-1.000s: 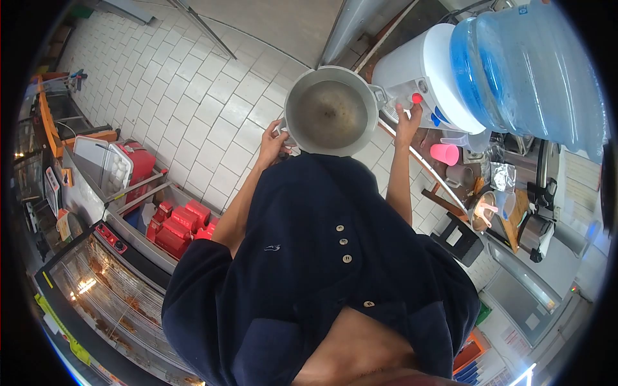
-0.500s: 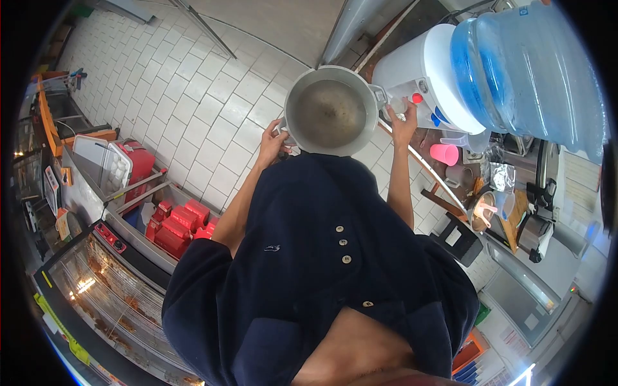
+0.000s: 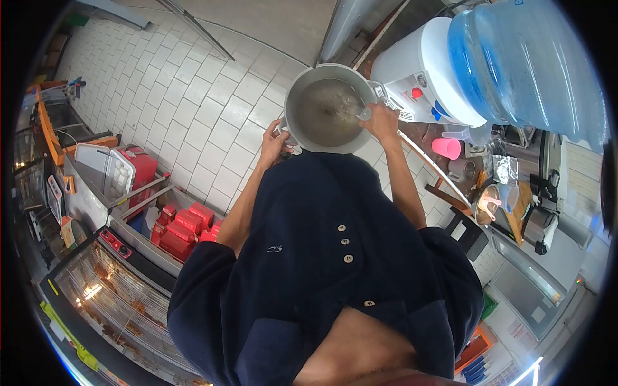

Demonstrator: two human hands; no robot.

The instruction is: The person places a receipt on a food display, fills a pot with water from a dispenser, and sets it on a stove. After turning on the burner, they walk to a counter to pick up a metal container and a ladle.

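A large grey metal pot (image 3: 297, 132) with cloudy liquid in it is in front of my body. My left hand (image 3: 273, 145) is closed around the handle on the pot's left side. Over the right rim, my right hand (image 3: 381, 122) grips a small clear cup (image 3: 365, 115), mostly hidden by the fingers and tilted toward the inside. The liquid's surface looks disturbed beside it. Just right of the pot stands a white water dispenser (image 3: 412, 67) with a red and a blue tap, topped by a large blue water bottle (image 3: 515, 71).
A pink cup (image 3: 446, 148), a clear jug and metal pans sit on the counter at right. On the left are red containers (image 3: 187, 228), a red cooler (image 3: 138, 164) and a glass-fronted display warmer (image 3: 109, 296). White tiles (image 3: 193, 96) cover the floor.
My right hand has moved left from the dispenser's taps to over the pot's right rim, bringing the clear cup with it. My left hand stays at the pot's left handle.
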